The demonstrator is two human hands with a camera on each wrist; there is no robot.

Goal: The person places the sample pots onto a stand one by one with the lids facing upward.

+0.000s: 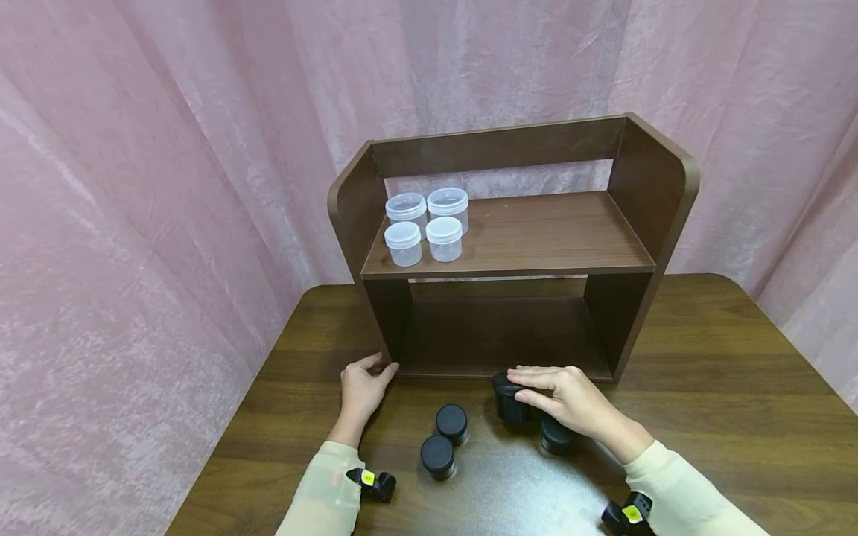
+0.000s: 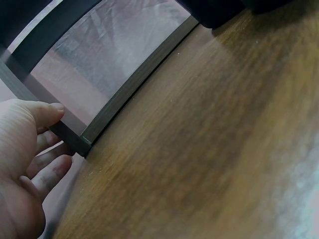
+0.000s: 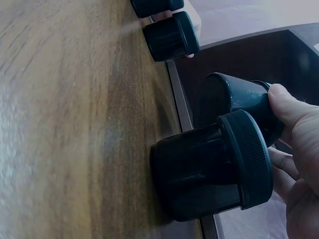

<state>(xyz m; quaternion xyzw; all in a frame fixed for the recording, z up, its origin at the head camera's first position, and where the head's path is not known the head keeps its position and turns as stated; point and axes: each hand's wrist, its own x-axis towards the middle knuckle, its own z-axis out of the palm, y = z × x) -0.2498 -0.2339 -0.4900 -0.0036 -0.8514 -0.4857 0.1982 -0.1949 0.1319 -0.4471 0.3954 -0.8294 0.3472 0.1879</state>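
My right hand (image 1: 570, 402) grips a black screw-top jar (image 1: 511, 406) near its lid, in front of the shelf's lower opening. In the right wrist view this jar (image 3: 234, 99) appears raised off the table, thumb on one side and fingers on the other. Beneath that hand a second black jar (image 1: 556, 438) stands on the table, partly hidden. Two more black-lidded jars, a rear one (image 1: 452, 421) and a front one (image 1: 438, 455), stand to the left. My left hand (image 1: 364, 387) holds the lower left side panel of the brown shelf (image 1: 509, 271), thumb over its edge (image 2: 45, 115).
Several clear jars with whitish lids (image 1: 445, 231) stand together at the left of the shelf's upper board. The shelf stands on a brown wooden table (image 1: 710, 357). Pink curtains (image 1: 201, 186) hang behind. A black camera band (image 1: 630, 514) is on the right sleeve.
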